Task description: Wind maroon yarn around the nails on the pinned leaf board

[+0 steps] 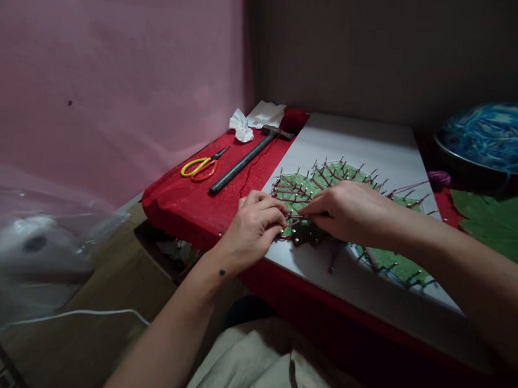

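Note:
A white board [360,135] carries a green leaf shape [294,181] edged with upright nails [342,160], and dark purple yarn is strung between them. At the leaf's left lobe, my left hand [257,225] has its fingers curled and pressed together on the purple yarn [297,218] beside the nails. My right hand [340,206] reaches across the leaf from the right, thumb and forefinger pinched on the same yarn a short way off. The fingertips partly hide the strand. Blue-green yarn runs along the leaf's lower right edge.
Left of the board, a hammer [245,162], scissors [206,165] and crumpled tissue [241,126] lie on red cloth [173,196]. On the right are a bowl [466,159] of blue yarn [491,135], a purple yarn ball [439,179] and a green leaf [493,218].

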The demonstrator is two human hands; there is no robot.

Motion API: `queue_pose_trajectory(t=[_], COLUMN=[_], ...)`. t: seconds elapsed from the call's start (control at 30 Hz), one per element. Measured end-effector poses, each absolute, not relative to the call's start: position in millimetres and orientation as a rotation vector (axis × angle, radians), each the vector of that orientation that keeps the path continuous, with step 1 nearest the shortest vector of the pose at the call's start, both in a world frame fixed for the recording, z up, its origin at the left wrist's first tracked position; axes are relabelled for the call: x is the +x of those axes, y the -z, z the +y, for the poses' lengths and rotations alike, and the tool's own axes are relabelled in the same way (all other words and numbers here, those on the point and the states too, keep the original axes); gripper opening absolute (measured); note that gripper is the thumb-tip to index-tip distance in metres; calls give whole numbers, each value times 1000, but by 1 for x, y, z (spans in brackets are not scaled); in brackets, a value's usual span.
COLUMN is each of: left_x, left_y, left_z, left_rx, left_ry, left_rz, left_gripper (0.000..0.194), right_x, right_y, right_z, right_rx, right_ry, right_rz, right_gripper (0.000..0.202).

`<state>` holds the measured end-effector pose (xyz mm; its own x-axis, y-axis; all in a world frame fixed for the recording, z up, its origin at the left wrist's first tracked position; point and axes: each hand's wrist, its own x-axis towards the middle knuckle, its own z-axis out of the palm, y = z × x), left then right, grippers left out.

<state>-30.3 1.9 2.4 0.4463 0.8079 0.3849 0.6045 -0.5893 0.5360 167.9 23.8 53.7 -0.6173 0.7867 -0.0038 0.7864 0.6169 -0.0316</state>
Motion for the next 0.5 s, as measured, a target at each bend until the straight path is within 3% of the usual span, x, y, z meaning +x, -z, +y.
queue_pose_trajectory(t=[0.3, 0.5], left_x=[-40, -39], left_y=[-5, -14], left_z=[12, 13], left_rx=[2700, 3001], left_ry=[-732, -409], left_rz=[962, 885], left_gripper=[17, 22], right_x=[168, 170], right_y=[-46, -48], right_z=[12, 13], right_rx=[-1449, -1389], right_ry=[67, 15], right_rz=[-2926, -2943], right_gripper=[39, 35])
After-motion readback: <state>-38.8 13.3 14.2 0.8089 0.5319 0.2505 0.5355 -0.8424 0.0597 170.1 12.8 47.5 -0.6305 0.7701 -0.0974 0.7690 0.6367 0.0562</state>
